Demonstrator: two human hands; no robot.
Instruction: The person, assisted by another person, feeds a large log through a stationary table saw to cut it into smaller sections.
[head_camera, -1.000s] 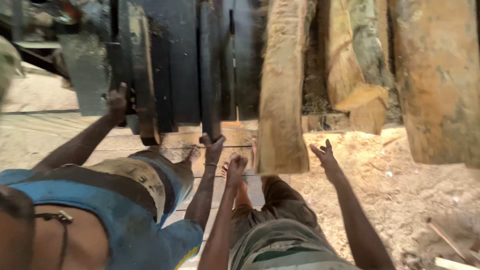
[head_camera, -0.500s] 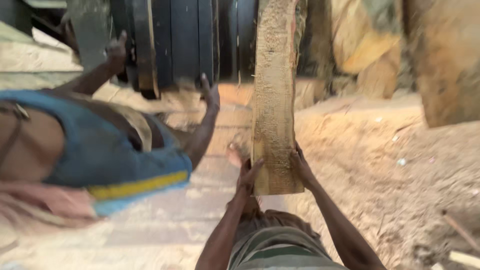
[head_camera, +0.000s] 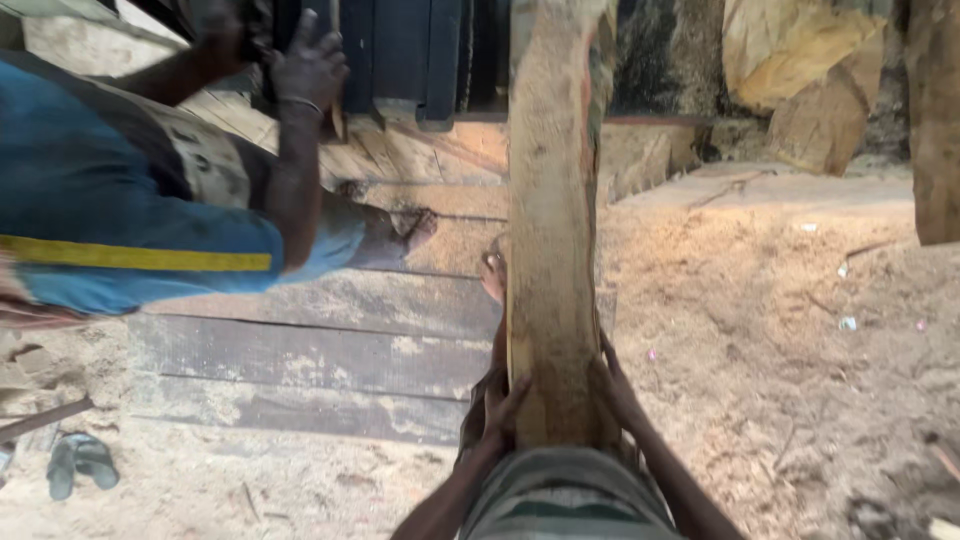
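head view: the rough plank (head_camera: 553, 230) now stands up off the sawdust floor (head_camera: 780, 330), left hand (head_camera: 497, 405) and right hand (head_camera: 612, 385) fingers clamped on its lower sides; a second ago they were bare. co-worker's hand (head_camera: 308, 62) rests on dark boards (head_camera: 420, 50).

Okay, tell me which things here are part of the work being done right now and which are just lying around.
In use:
- rough wooden slab, gripped at its near end
- left hand on its left edge
- right hand on its right edge

Lying about:
- pair of green sandals on the sawdust
- dark floor planks
- cut log pieces at the back
- co-worker's hand on the dark boards
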